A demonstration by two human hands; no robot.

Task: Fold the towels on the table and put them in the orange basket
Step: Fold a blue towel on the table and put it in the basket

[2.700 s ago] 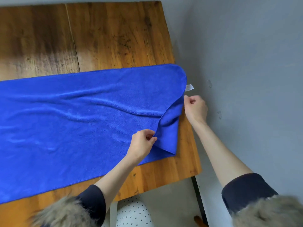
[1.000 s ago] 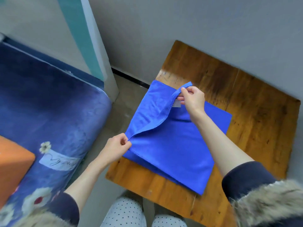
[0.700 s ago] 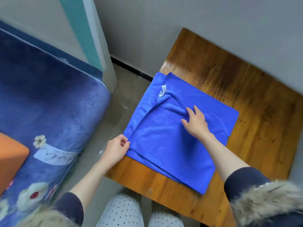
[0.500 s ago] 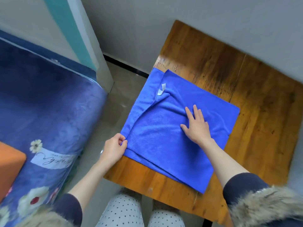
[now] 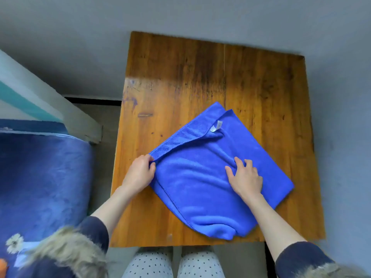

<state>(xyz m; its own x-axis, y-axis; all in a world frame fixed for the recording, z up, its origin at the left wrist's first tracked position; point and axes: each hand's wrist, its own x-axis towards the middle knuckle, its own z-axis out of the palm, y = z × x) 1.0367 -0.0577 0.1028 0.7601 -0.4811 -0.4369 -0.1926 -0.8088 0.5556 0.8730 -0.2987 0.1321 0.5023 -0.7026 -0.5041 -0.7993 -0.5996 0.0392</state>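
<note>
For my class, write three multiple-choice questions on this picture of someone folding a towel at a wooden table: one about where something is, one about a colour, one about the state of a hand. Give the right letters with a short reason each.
1. Where is the white tag?
A. Near the towel's far corner
B. Under the right hand
C. On the bare table

2. What colour is the towel?
A. Orange
B. Blue
C. White

3. What is the left hand doing?
A. Lying flat on the table
B. Hanging clear of the towel
C. Pinching the towel's left corner

Answers:
1 A: the tag sits beside the folded edge at the far corner, well beyond the right hand.
2 B: the whole cloth is bright blue against the brown table.
3 C: its fingers and thumb close on the corner, while the right hand rests spread on top of the cloth.
</note>
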